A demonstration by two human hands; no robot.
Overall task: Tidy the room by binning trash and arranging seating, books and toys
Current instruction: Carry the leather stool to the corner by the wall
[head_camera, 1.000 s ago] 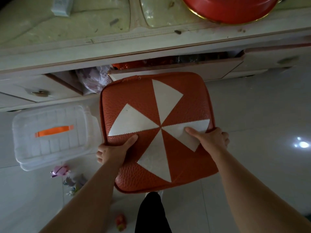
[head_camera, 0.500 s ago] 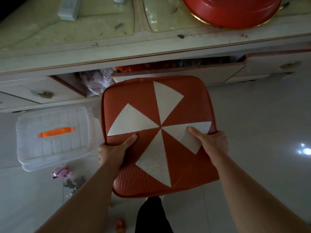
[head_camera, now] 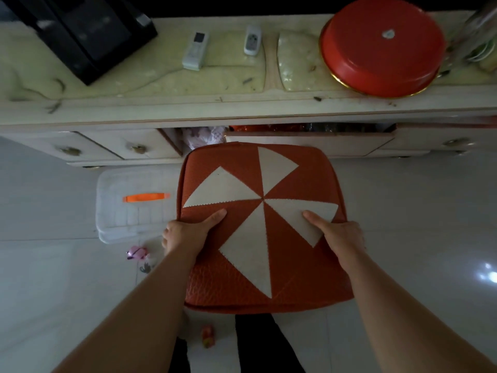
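I hold an orange leather seat cushion (head_camera: 285, 184) with a white pinwheel pattern flat in front of me, above the floor. My left hand (head_camera: 185, 235) grips its left edge, thumb on top and fingers underneath. On the right edge my right hand (head_camera: 336, 232) grips the same way, thumb lying on a white triangle. Small toys lie on the tiles below: a pink one (head_camera: 137, 253), a grey one (head_camera: 145, 268) and a red one (head_camera: 208, 336).
A long cream cabinet (head_camera: 242, 109) runs across the back with an open drawer (head_camera: 309, 142) full of items. On top stand a red basin (head_camera: 382, 47), two remotes (head_camera: 195, 51) and a black device (head_camera: 80, 30). A clear lidded box (head_camera: 126, 211) with an orange handle sits on the floor.
The view has pulled back and up, showing the whole cabinet top. The cushion stays in both hands and sits lower in the frame, slightly farther from the drawer.
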